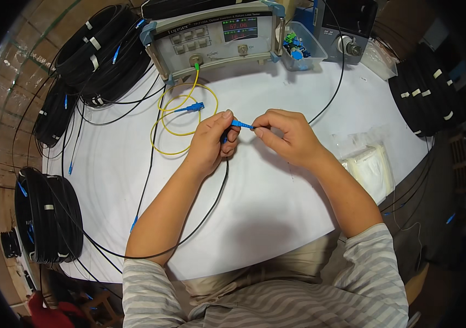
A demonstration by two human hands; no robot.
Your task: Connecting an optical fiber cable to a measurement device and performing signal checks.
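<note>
My left hand (211, 143) grips the end of a black cable (211, 210) that carries a blue connector (240, 125). My right hand (286, 136) pinches the tip of that same connector, so both hands meet over the middle of the white table (276, 202). The black cable loops down from my left hand toward the table's near edge. A yellow patch cord (163, 127) lies coiled just left of my hands, its blue plug (193, 107) resting beside my left thumb and its green plug (196, 66) seated in the grey test instrument (216, 38).
Coils of black cable lie at the back left (102, 54), left (52, 112), front left (47, 218) and right (424, 93). A clear bin of blue and green connectors (298, 49) stands beside the instrument. White bagged packets (372, 169) lie at right.
</note>
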